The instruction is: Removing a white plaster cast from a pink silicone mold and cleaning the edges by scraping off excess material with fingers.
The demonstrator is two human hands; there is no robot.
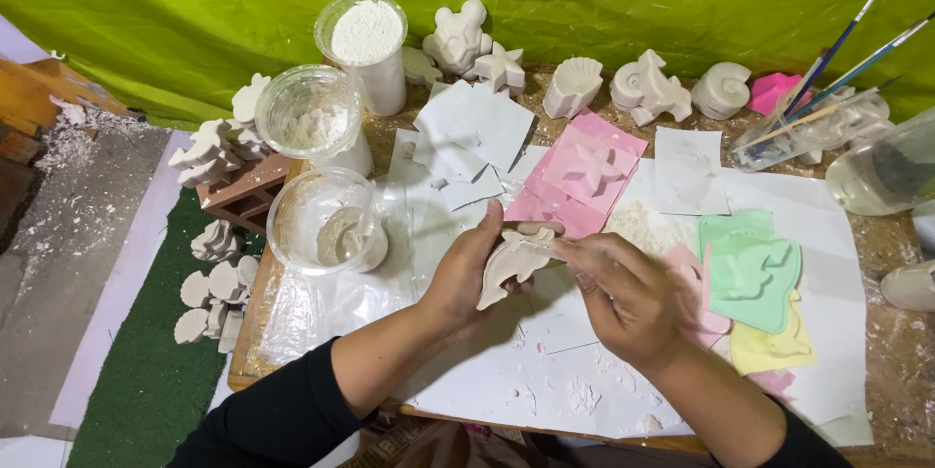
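We worked over the counter (pixel 877 234). Near its front edge our left hand (pixel 466 273) gripped a white plaster dolphin (pixel 513 263) from below, and our right hand (pixel 623 293) pinched the dolphin's tail end. A green mold (pixel 750 268) lay right of the dolphin.

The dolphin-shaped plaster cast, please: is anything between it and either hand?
Nothing visible: the left hand holds the dolphin-shaped plaster cast directly, and the right hand's fingertips touch its upper end.
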